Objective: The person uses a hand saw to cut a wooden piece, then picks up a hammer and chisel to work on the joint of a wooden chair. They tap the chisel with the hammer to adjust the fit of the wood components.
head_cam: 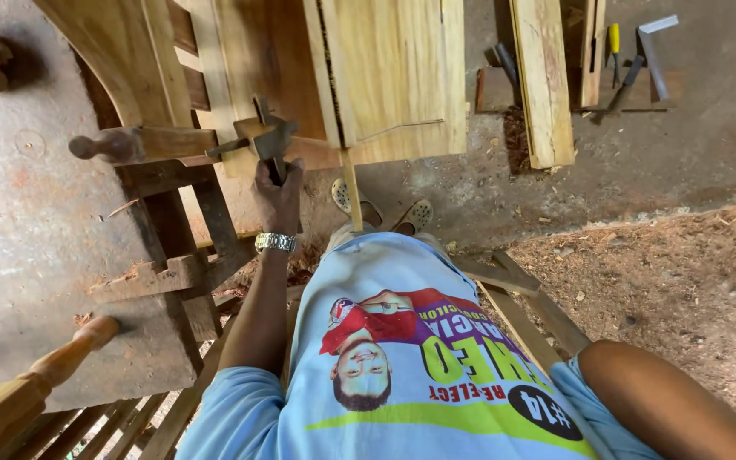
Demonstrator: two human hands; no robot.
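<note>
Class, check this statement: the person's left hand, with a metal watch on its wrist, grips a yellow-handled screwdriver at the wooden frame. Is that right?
Not quite. The head view shows the left hand, metal watch on its wrist, gripping a hammer at the wooden frame. The yellow-handled screwdriver lies on the floor, far from it.

Plank: a long pale wooden plank (543, 81) lies on the grey concrete floor (709, 145) near its far edge.
Tools: a yellow-handled screwdriver (614, 47) and a grey metal square (653, 51) rest just right of the plank.
Spindles: a turned wooden spindle with a round knob (70, 358) juts in at the near left corner.
Ground: reddish sawdust-strewn earth (683, 281) borders the concrete at right.
</note>
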